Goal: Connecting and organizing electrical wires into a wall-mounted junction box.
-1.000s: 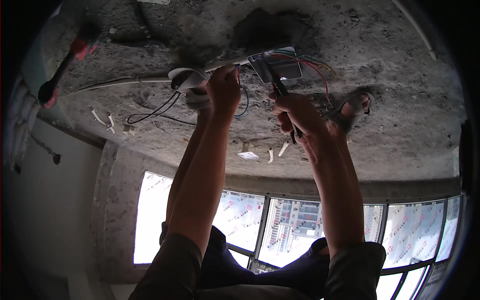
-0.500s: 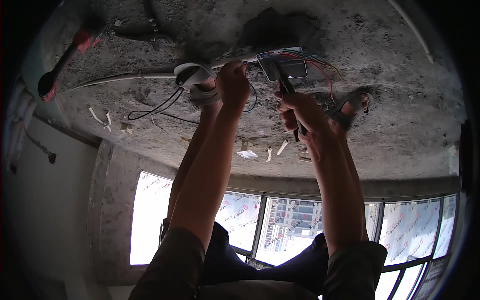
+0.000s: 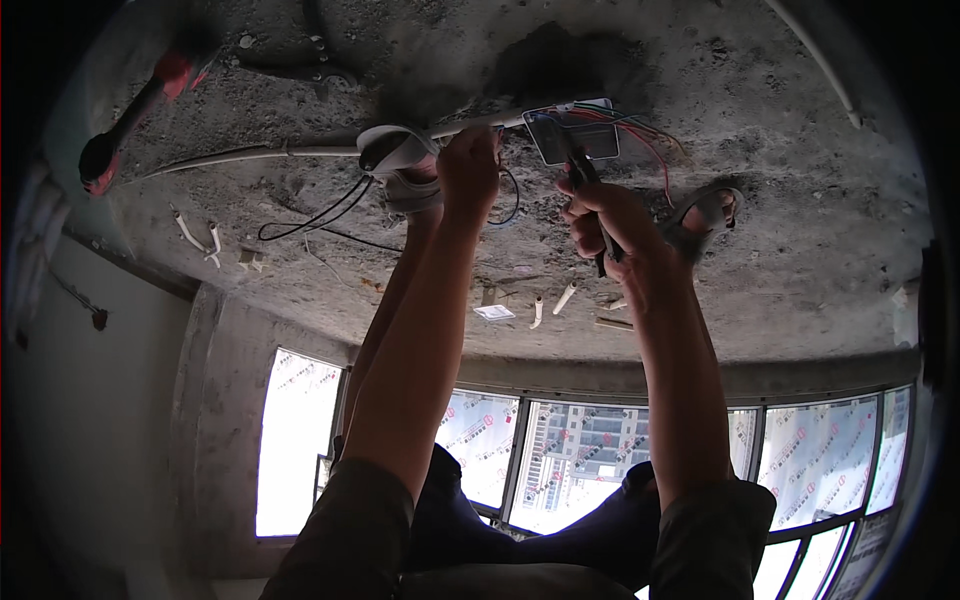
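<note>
Black pliers [image 3: 581,168] jut from the right hand [image 3: 620,218], fingers wrapped round them; left hand [image 3: 469,175] curled, grip unclear.

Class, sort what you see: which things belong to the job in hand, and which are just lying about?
Job in hand:
pliers, held in the right hand
rectangular box
coloured wires at the box

Apparently just lying about:
red-and-black tool
white pipe, picture's upper right
flat white card
</note>
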A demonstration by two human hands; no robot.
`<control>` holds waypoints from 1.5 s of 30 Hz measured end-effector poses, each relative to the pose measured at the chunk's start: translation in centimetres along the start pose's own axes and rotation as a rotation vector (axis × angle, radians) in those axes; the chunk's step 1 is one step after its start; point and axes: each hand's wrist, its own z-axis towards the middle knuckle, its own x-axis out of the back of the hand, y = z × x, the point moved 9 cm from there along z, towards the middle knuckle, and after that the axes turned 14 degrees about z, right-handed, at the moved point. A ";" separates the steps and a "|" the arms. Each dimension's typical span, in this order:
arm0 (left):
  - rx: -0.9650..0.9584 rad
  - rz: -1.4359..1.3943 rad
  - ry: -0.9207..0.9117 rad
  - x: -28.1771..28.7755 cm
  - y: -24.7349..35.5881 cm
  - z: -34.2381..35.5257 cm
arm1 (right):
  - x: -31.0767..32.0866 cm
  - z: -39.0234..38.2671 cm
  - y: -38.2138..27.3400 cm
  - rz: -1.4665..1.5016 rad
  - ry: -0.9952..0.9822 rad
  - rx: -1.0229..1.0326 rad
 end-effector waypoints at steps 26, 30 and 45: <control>-0.139 0.384 0.104 0.0 0.3 0.3 | -0.8 -1.4 0.8 0.165 -0.009 -0.061; -0.033 0.364 0.020 -1.1 0.8 -0.2 | 0.0 -1.0 -0.5 0.091 0.015 -0.013; 0.282 0.077 -0.326 -2.1 -4.2 -0.7 | 0.6 -2.5 0.5 0.028 0.004 0.041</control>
